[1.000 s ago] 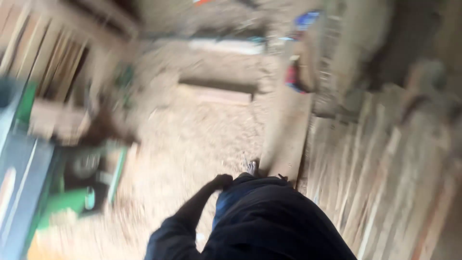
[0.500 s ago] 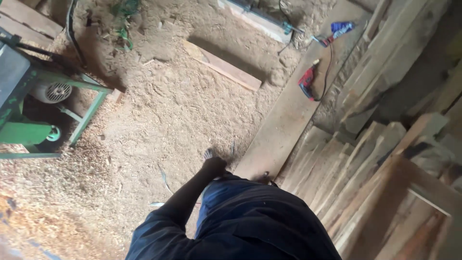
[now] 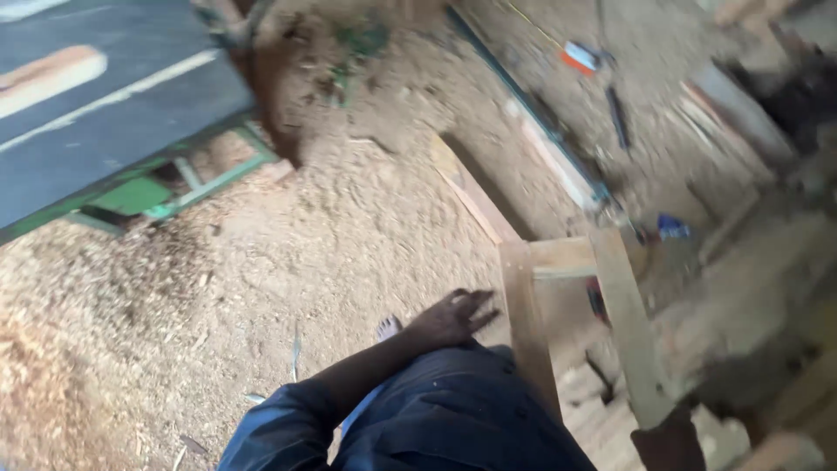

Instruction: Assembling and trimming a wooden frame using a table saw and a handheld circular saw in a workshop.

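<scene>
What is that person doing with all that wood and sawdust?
A person stands in a woodshop with sawdust all over the floor. Their left hand is open, fingers spread, right beside a wooden frame of planks, but blur hides whether it touches. Their right hand is at the near end of the frame's other plank; its grip is too blurred to tell. A green machine table stands off to the left.
</scene>
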